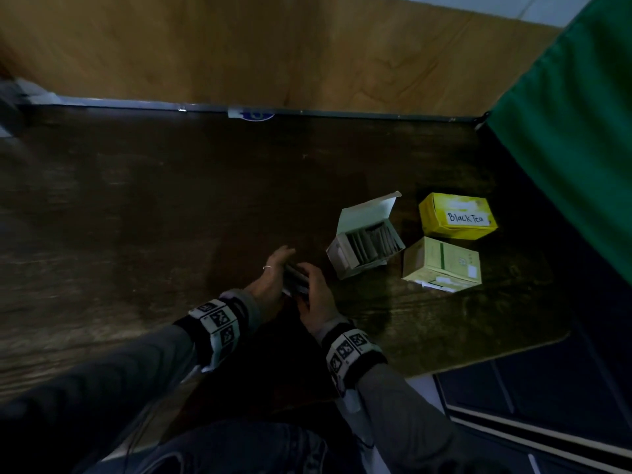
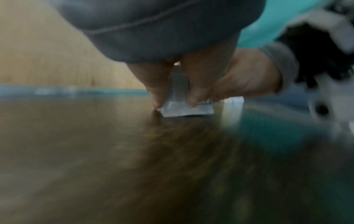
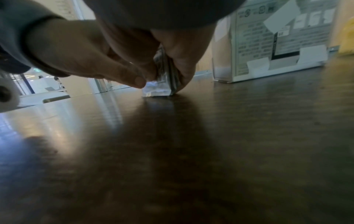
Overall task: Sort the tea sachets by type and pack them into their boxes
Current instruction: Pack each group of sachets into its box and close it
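Note:
A small stack of silvery tea sachets (image 1: 294,281) stands on edge on the dark wooden table (image 1: 171,206), near its front edge. My left hand (image 1: 278,270) grips the stack from the left and my right hand (image 1: 313,285) grips it from the right. In the left wrist view two left fingertips (image 2: 192,101) pinch the sachets (image 2: 182,109) against the tabletop. The right wrist view shows the stack (image 3: 161,87) squeezed between both hands. To the right stands an open white box (image 1: 367,246) with several sachets upright inside, its lid flap raised.
A yellow box (image 1: 458,217) labelled "Black Tea" and a pale yellow-green box (image 1: 443,265) sit closed beyond the open box. A green panel (image 1: 564,124) rises at the right. A wooden wall (image 1: 273,46) backs the table. The table's corner lies close on my right.

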`<state>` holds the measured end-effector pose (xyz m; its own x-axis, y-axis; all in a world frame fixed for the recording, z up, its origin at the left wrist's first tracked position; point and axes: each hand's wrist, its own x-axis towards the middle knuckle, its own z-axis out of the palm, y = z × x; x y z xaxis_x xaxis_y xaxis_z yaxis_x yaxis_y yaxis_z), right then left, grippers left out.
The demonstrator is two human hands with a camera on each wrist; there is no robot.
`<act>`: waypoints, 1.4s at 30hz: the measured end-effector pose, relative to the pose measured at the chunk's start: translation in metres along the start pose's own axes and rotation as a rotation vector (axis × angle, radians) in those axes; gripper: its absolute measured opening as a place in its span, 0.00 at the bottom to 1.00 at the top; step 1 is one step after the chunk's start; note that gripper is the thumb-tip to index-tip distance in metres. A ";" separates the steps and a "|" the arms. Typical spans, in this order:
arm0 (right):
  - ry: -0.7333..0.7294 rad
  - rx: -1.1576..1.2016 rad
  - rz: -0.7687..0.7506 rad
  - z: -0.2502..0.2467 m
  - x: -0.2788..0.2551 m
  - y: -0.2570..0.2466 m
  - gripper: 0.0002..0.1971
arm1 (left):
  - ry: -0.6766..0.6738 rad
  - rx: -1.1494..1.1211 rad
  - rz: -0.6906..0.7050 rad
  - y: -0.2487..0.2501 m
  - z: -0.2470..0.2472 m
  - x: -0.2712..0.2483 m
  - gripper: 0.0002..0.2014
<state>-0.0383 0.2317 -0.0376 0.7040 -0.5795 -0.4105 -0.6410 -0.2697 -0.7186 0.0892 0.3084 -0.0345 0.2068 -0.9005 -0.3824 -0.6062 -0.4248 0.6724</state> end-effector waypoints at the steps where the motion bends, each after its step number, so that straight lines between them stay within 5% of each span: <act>1: -0.020 0.022 0.029 0.000 0.000 -0.002 0.31 | -0.005 0.011 -0.001 0.001 0.002 0.000 0.49; 6: -0.056 0.032 0.061 -0.005 -0.005 -0.005 0.29 | -0.100 0.159 -0.046 0.005 -0.003 0.005 0.41; 10: 0.053 0.028 0.042 -0.012 -0.011 0.001 0.21 | -0.118 0.249 0.040 0.014 -0.014 0.012 0.33; 12: 0.163 0.080 0.018 -0.022 -0.019 0.005 0.21 | -0.085 0.248 0.133 0.029 -0.025 0.017 0.31; 16: 0.570 0.075 -0.070 -0.052 -0.039 0.018 0.18 | 0.229 0.153 0.406 0.064 -0.034 0.030 0.25; 18: 0.766 0.077 -0.077 -0.071 -0.043 0.024 0.19 | 0.195 0.300 0.503 0.078 -0.032 0.043 0.27; 21: 0.857 0.118 -0.045 -0.097 -0.040 0.019 0.20 | -0.014 0.647 0.524 0.095 -0.030 0.066 0.38; 26: 0.718 0.019 0.020 -0.115 -0.018 0.015 0.18 | -0.070 1.121 0.481 0.104 -0.025 0.087 0.44; 30: 0.617 -0.047 0.076 -0.124 -0.009 0.023 0.18 | -0.035 1.031 0.503 0.099 -0.025 0.086 0.31; 35: 0.441 -0.100 0.069 -0.131 -0.010 0.012 0.20 | -0.017 0.962 0.481 0.091 -0.020 0.080 0.27; 42: 0.141 -0.582 0.248 -0.137 -0.004 -0.022 0.22 | -0.012 0.899 0.488 0.091 -0.019 0.081 0.25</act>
<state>-0.0684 0.1347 0.0570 0.4919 -0.7628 -0.4196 -0.8684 -0.4646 -0.1734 0.0650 0.1950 0.0081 -0.2214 -0.9537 -0.2036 -0.9751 0.2190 0.0345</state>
